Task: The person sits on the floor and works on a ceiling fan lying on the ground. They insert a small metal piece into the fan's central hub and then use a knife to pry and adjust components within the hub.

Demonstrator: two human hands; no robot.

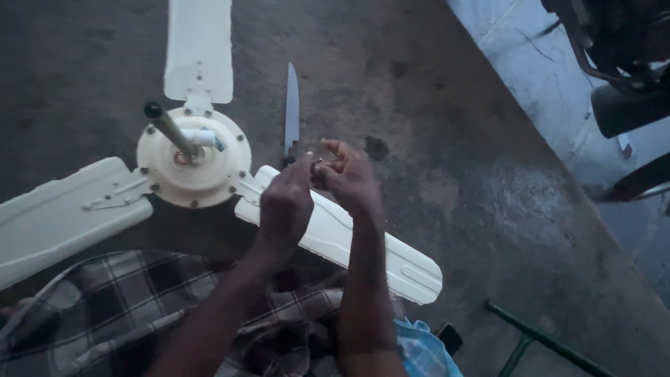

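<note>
Cream ceiling fan [188,157] on the floor [447,139], hub at ten o'clock from the hands, rod [171,130] sticking up from it. Left hand [285,206] closed, fingertips pinching toward a small metal part [319,161]. Knife [291,112] lying at twelve o'clock, just beyond. Right hand [349,178] half curled, gripping the same tiny part between thumb and fingers; what kind of part, cannot tell. Best handled low over the blade [342,241], pinched firmly, turned slowly, so nothing drops onto dark concrete.
</note>
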